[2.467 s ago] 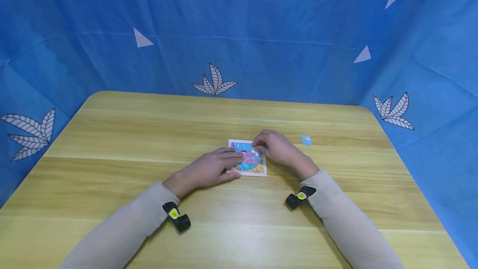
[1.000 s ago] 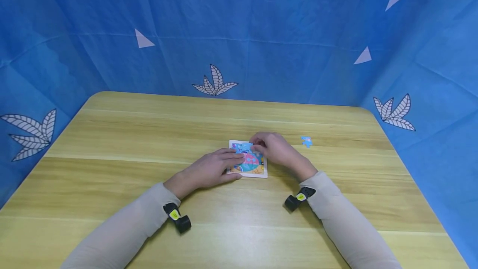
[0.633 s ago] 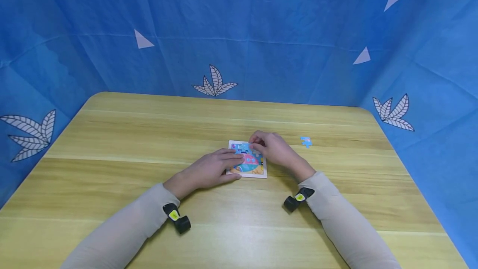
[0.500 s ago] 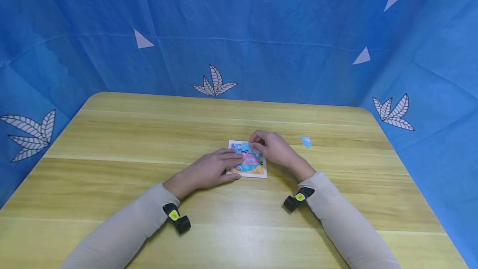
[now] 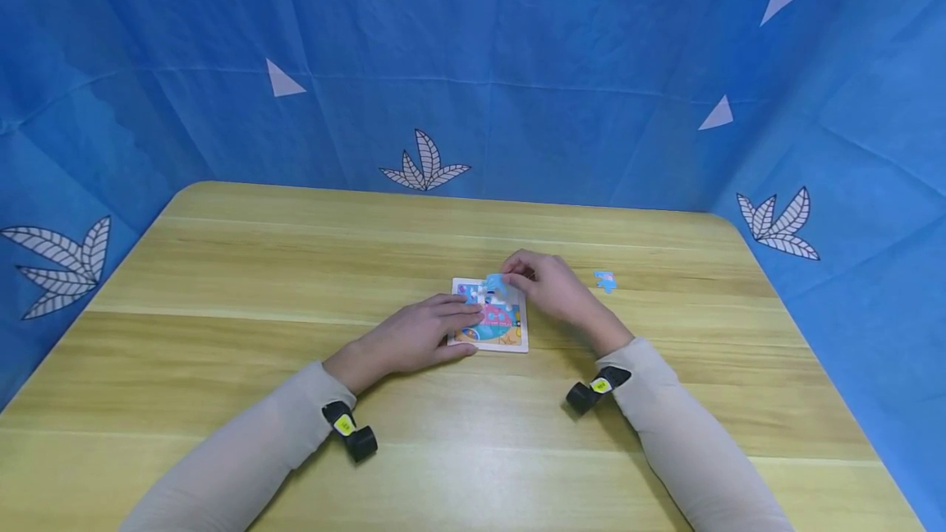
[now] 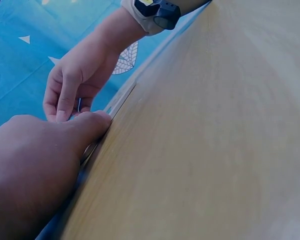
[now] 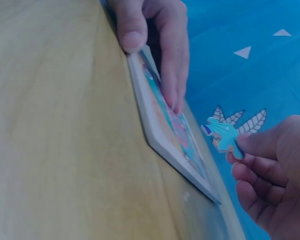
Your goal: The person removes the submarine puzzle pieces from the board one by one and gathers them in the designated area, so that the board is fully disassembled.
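Observation:
A small picture puzzle in a white-edged frame lies on the table, with pink, blue and orange printing. My left hand rests across its left part, fingers straight on the picture and thumb at the near edge. My right hand pinches a light-blue puzzle piece between thumb and forefinger. The right wrist view shows this piece held up apart from the frame. White backing shows in the upper part of the puzzle. Much of the picture's left side is hidden under my left hand.
Another blue puzzle piece with a pink patch lies on the wooden table, right of the frame. A blue cloth with white triangles and leaf prints hangs behind the table and along its sides.
My right hand first shifted left over the puzzle's upper part, then lifted a blue piece up and rightward, baring white backing beneath. My left hand has stayed in place.

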A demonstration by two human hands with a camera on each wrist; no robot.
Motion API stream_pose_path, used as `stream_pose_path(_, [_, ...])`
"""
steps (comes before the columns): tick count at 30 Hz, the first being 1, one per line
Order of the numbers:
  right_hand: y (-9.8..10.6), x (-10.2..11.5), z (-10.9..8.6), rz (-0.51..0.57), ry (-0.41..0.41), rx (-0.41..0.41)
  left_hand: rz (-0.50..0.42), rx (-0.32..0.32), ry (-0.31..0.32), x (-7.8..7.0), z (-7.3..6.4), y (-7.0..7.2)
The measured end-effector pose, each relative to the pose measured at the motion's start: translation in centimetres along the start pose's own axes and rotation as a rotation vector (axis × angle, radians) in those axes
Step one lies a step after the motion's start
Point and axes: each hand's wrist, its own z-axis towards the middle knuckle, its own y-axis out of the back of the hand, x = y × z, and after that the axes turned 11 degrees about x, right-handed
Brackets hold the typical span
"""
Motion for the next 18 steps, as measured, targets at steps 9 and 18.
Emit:
stream_pose_path(9, [1.1,-0.3,-0.2,0.026,-0.005,-0.033,0.034,-0.029,-0.054,0.2,0.1,-0.1])
stream_pose_path(18, [1.9,-0.6,-0.6,0.038,-0.015,-0.052,0.013,0.004,-0.056,0.1,-0.1,-0.2])
